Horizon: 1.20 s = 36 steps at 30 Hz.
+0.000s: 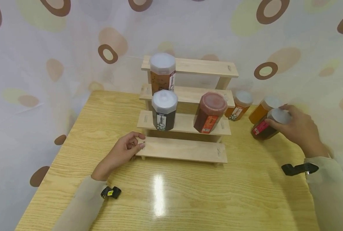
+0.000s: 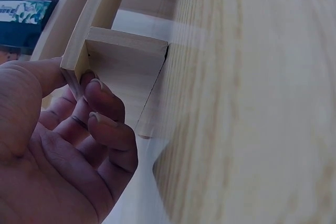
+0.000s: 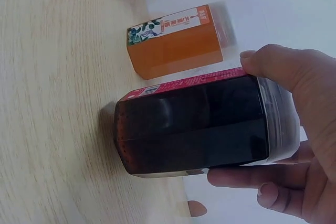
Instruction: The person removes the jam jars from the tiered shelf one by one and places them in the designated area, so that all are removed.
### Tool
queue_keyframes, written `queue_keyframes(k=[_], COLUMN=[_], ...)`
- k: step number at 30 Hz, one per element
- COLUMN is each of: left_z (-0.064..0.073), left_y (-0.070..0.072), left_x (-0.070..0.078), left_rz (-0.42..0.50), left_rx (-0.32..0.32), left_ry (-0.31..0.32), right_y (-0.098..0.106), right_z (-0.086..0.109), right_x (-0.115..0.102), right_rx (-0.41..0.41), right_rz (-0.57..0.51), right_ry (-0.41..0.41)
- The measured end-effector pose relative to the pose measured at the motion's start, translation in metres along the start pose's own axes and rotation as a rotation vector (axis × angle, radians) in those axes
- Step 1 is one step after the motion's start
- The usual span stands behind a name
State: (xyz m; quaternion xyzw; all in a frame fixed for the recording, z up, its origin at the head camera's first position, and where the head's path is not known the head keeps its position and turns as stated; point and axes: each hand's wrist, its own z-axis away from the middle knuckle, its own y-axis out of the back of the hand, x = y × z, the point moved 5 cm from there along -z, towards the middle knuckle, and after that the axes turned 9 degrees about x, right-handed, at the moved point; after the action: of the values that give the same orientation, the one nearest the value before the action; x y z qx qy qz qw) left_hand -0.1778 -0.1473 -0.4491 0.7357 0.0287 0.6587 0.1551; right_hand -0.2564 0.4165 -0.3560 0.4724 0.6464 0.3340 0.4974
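Note:
My left hand [image 1: 124, 148] pinches the left end of the lowest board of a wooden tiered rack [image 1: 183, 149]; in the left wrist view the thumb is on top and fingers curl beneath the board [image 2: 79, 61]. At the right, my right hand [image 1: 299, 126] grips a dark jar with a pink label [image 3: 194, 124] around its clear lid, thumb on one side and fingers on the other. The jar's base is at or close to the tabletop; whether it touches, I cannot tell. Behind it stands an orange jar [image 1: 259, 114].
On the rack stand an amber jar [image 1: 161, 80], a black jar with a white lid [image 1: 164, 118] and a dark red jar [image 1: 209, 115]. Another orange jar [image 1: 236, 110] is beside the rack's right side. A patterned curtain [image 1: 125, 25] hangs behind the wooden table [image 1: 203, 195].

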Motion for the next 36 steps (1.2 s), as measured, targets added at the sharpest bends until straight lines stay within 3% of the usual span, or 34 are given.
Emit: queue_keyframes(k=[11, 22, 36], left_z=[-0.002, -0.001, 0.001], left_y=[0.001, 0.001, 0.0], left_x=[-0.001, 0.001, -0.004], left_rz=[-0.009, 0.004, 0.009], left_rx=[-0.004, -0.006, -0.011], left_ry=[0.0, 0.008, 0.004], right_y=[-0.007, -0.008, -0.014], right_z=[0.004, 0.007, 0.005], right_x=[0.005, 0.002, 0.003], right_rx=[-0.04, -0.016, -0.1], right_rz=[0.023, 0.019, 0.02], right_ry=[0.002, 0.025, 0.014])
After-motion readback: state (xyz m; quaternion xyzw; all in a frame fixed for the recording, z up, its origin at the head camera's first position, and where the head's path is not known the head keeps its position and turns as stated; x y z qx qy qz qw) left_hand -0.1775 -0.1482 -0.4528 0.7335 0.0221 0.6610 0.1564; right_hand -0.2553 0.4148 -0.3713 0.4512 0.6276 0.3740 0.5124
